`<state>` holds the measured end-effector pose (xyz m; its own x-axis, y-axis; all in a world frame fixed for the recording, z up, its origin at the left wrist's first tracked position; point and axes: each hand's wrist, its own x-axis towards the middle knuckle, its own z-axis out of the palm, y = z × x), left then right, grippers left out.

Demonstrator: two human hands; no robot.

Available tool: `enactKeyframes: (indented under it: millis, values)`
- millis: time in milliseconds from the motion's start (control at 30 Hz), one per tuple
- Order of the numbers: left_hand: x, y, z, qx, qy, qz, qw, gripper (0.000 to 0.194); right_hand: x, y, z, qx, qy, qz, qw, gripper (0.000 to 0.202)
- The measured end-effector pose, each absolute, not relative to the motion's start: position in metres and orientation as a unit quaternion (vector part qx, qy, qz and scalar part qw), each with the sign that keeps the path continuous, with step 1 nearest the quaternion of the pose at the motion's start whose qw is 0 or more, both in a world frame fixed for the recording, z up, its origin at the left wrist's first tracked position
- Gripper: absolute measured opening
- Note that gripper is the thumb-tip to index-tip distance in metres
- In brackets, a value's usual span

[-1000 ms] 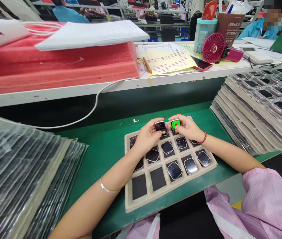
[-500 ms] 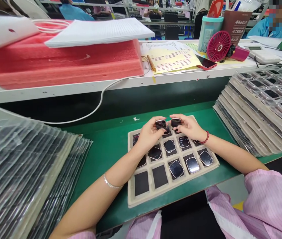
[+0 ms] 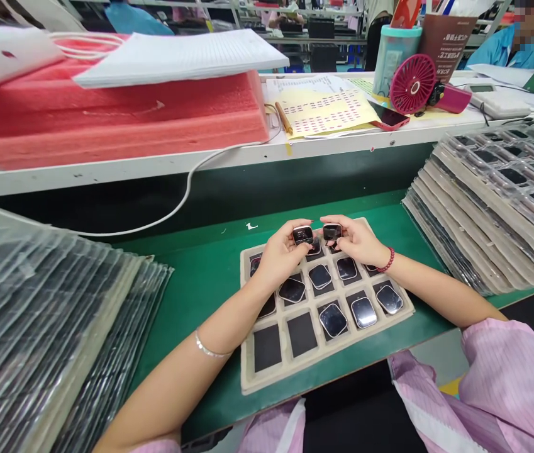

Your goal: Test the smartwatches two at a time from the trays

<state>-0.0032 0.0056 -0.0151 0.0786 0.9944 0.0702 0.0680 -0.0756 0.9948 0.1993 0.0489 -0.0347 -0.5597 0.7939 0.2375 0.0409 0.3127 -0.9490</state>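
Note:
Between the fingers and thumb of my left hand [image 3: 284, 251] is a smartwatch body [image 3: 302, 235] without a strap, its dark screen facing me with faint light marks on it. A second smartwatch body [image 3: 332, 232] is gripped in my right hand [image 3: 358, 242], close beside the first and apart from it. Both are held just above the far side of a beige compartment tray [image 3: 267, 382]. Several more watch bodies lie in the tray's black-lined compartments, among them one at the near middle [image 3: 333, 320]. Two near-left compartments hold none. My hands cover part of the far row.
Stacked clear trays [image 3: 59, 327] stand at the left. On the right rises a tall tray stack [image 3: 488, 220], its top tray filled with watch bodies. A shelf behind carries pink foam [image 3: 153, 119], papers, a phone [image 3: 389, 117] and a small fan [image 3: 412, 83]. A white cable [image 3: 186, 192] hangs down.
Light marks now show on the screen of the watch in my left hand. Both hands keep their hold and have hardly moved; the view has shifted slightly.

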Motion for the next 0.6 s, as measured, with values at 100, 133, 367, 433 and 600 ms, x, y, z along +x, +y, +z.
enactKeyframes:
  millis: [100, 133, 367, 433, 600]
  values:
    - [-0.003, 0.006, -0.016, 0.556, 0.480, 0.480, 0.479, 0.048, 0.199, 0.049, -0.034, -0.282, -0.723, 0.509, 0.372, 0.059]
    - [-0.003, 0.006, -0.016, 0.556, 0.480, 0.482, 0.477, 0.049, 0.199, 0.049, -0.034, -0.278, -0.725, 0.506, 0.375, 0.058]
    - [-0.003, 0.005, -0.015, 0.543, 0.470, 0.488, 0.495, 0.057, 0.198, 0.048, -0.031, -0.282, -0.713, 0.514, 0.385, 0.059]
    - [-0.004, 0.006, -0.013, 0.507, 0.453, 0.491, 0.544, 0.068, 0.198, 0.048, -0.031, -0.285, -0.680, 0.548, 0.396, 0.068]
    - [-0.014, 0.012, -0.005, 0.377, 0.399, 0.478, 0.685, 0.049, 0.201, 0.056, -0.024, -0.302, -0.508, 0.704, 0.395, 0.056]
